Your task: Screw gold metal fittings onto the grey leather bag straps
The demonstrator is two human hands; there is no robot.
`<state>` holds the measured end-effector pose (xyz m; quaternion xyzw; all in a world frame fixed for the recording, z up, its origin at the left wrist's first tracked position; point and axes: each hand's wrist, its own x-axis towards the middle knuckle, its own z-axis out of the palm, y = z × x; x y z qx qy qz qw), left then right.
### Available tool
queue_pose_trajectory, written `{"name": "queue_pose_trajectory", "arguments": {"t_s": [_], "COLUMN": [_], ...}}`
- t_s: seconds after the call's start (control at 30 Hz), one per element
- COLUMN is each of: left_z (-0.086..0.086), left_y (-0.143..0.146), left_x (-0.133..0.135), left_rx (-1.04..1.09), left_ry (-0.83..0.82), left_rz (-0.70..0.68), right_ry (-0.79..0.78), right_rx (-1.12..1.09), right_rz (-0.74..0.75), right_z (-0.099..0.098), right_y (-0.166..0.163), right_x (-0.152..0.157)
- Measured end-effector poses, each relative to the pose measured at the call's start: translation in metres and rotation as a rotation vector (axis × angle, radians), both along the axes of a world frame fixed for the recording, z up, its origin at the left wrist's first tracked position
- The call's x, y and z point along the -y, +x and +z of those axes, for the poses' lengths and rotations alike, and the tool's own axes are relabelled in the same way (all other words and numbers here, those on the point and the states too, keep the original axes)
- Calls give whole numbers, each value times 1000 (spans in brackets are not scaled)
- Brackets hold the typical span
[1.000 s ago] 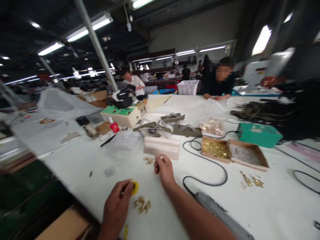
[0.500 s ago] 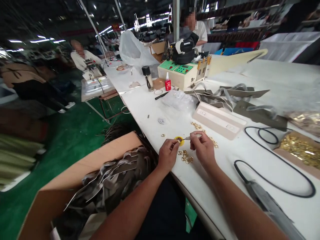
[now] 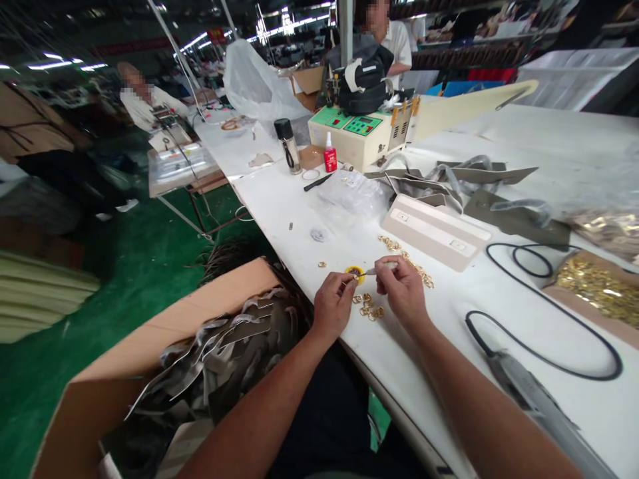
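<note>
Over the table edge, my left hand (image 3: 333, 305) is closed, thumb and fingertips pinching a small gold metal fitting (image 3: 356, 277). My right hand (image 3: 405, 294) grips a slim tool (image 3: 370, 271) with a pale handle and a thin dark tip; its exact kind is unclear. That tip points left and meets the fitting at my left fingertips. Just behind them sits a small round yellow dish (image 3: 362, 280) with tiny dark pieces inside. Several gold rings (image 3: 367, 310) lie between my hands, and more gold fittings (image 3: 389, 243) trail behind my right hand. One gold piece (image 3: 322, 265) lies apart.
A beige panel (image 3: 434, 229) lies beyond my right hand. Farther back stand a red bottle (image 3: 330, 158), a tumbler (image 3: 288, 150) and a cream machine (image 3: 359, 136). A corded grey tool (image 3: 529, 389) rests at right. A cardboard box (image 3: 164, 326) of strips is at left.
My view has shifted slightly, so the scene sits a little higher and farther left. Both hands keep their grips, and the tool's tip stays at the fitting.
</note>
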<state>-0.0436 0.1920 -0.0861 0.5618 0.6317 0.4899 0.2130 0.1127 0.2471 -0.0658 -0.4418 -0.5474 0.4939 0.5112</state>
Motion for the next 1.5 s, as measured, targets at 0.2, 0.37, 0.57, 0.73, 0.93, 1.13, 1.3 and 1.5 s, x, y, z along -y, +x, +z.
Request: {"name": "queue_pose_trajectory", "arguments": {"t_s": [0.2,0.37,0.57,0.73,0.93,1.13,1.3,1.5], "left_z": [2,1,2,-6,-10,-13,4,1], "left_y": [1,1,-1,-13,-20,-18,-1,10], "left_x": [1,0,3,-6,-14,-13,1,8], "left_rx": [1,-27,-90,-157,-173,-229,-230,-311], "left_ry": [2,4,30,26,37,103,104,-7], "left_rz": [-2,7,-41,-35,-53,-85,-103,-80], "right_ry": [-1,-9,-5,-50,109,72,23,-121], "right_rx": [1,31,33,-44,3,22,-18,-362], "right_rz": [-1,20,1,45,104,21,-200,-309], "right_z": [1,3,5,3,9,4,9,2], "right_y": [0,0,-4,-10,-5,-7,11,40], "right_x": [0,0,-2,-14,-13,-19,-19,-42]}}
